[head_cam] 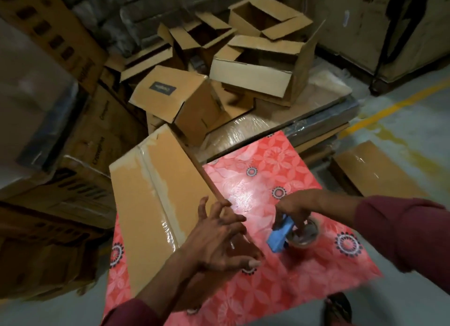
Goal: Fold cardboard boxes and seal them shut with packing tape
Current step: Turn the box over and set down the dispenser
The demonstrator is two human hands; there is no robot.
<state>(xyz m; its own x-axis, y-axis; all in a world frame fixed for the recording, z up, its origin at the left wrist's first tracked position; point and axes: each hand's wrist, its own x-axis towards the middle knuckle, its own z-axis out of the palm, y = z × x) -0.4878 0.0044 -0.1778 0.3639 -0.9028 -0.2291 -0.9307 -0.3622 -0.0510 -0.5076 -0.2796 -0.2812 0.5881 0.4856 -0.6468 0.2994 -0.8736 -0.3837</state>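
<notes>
Head view: sealed cardboard box (155, 194) lies tilted on the left side of the red floral table (287, 169). Left hand (219, 240) hovers at its near right edge, fingers spread, holding nothing. Right hand (295, 210) grips the blue tape dispenser (281, 234) with its tape roll (305, 234) on the table.

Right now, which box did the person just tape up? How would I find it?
Find the pink flowered table in the middle. The taped box stands tilted on its left edge, right by the left hand. Unlike the open boxes piled behind, it is closed, with shiny clear tape down its seam.
</notes>
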